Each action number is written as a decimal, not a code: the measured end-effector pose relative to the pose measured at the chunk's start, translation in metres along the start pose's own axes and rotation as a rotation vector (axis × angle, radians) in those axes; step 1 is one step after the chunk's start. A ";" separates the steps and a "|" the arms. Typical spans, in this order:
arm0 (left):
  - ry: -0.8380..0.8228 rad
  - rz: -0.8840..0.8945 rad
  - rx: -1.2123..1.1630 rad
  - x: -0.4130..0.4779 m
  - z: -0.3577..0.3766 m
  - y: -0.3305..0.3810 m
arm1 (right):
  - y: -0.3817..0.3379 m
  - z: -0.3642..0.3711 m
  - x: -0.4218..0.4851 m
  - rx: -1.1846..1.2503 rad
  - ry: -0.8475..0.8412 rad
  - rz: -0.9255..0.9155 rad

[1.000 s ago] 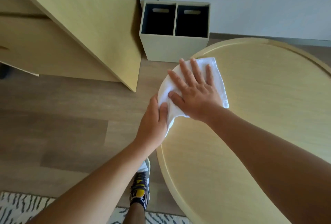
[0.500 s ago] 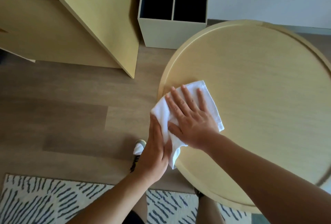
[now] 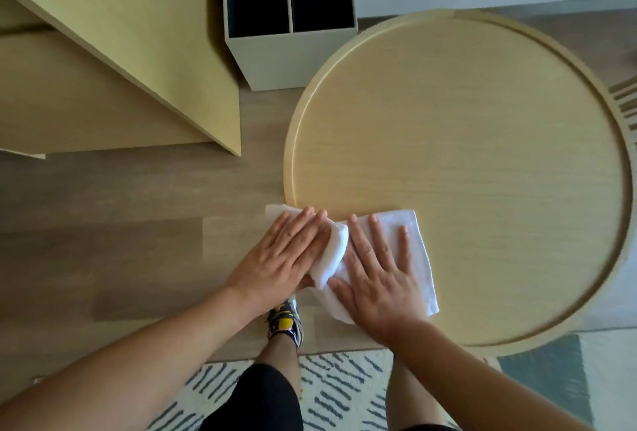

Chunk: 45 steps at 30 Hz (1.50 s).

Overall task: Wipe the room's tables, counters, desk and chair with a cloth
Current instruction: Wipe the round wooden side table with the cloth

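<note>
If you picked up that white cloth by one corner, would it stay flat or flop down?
It would probably flop. The white cloth bunches into a soft fold between the left hand and right hand, and drapes over the round table rim. It looks light, so a push likely slides it easily.

I see a bright, even daylight scene. Soft shadows fall on the floor point(image 3: 138, 241) left of the cabinet point(image 3: 144, 34). The table point(image 3: 482, 155) shows no glare. My wide lens bends the edges; the cabinet and rug point(image 3: 344, 389) look slightly smeared.
</note>
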<state>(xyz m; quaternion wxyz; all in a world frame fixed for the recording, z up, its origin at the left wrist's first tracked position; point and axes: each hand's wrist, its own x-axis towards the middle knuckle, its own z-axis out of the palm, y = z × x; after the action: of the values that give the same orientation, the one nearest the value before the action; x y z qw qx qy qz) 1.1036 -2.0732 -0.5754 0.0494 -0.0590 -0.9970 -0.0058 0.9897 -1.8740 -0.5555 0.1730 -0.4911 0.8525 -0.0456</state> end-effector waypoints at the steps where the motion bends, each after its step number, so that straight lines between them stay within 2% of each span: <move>1: 0.010 0.027 0.016 0.003 -0.002 -0.001 | -0.002 0.001 -0.004 0.008 0.007 0.024; 10: -0.024 0.281 0.060 0.027 -0.012 0.027 | 0.007 0.006 -0.056 -0.009 0.050 0.120; 21: -0.142 0.316 -0.035 0.074 -0.007 0.148 | 0.102 0.022 -0.159 -0.054 0.278 0.057; 27: -0.218 0.271 -0.075 0.131 -0.009 0.215 | 0.176 0.012 -0.191 -0.067 0.278 0.142; 33: -0.260 0.279 -0.069 0.192 -0.002 0.246 | 0.243 0.001 -0.192 -0.022 0.291 0.125; 39: -0.182 0.363 0.011 0.268 0.011 0.236 | 0.286 -0.011 -0.182 0.213 0.302 0.160; 45: -0.096 0.417 0.037 0.342 0.023 0.215 | 0.289 -0.032 -0.138 0.635 0.385 0.416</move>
<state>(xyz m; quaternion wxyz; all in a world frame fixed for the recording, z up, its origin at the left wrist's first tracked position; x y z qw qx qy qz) 0.7885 -1.8188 -0.5628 0.0032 -0.2633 -0.9644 0.0256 0.8051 -1.6108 -0.5624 0.1588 -0.2133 0.8939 -0.3608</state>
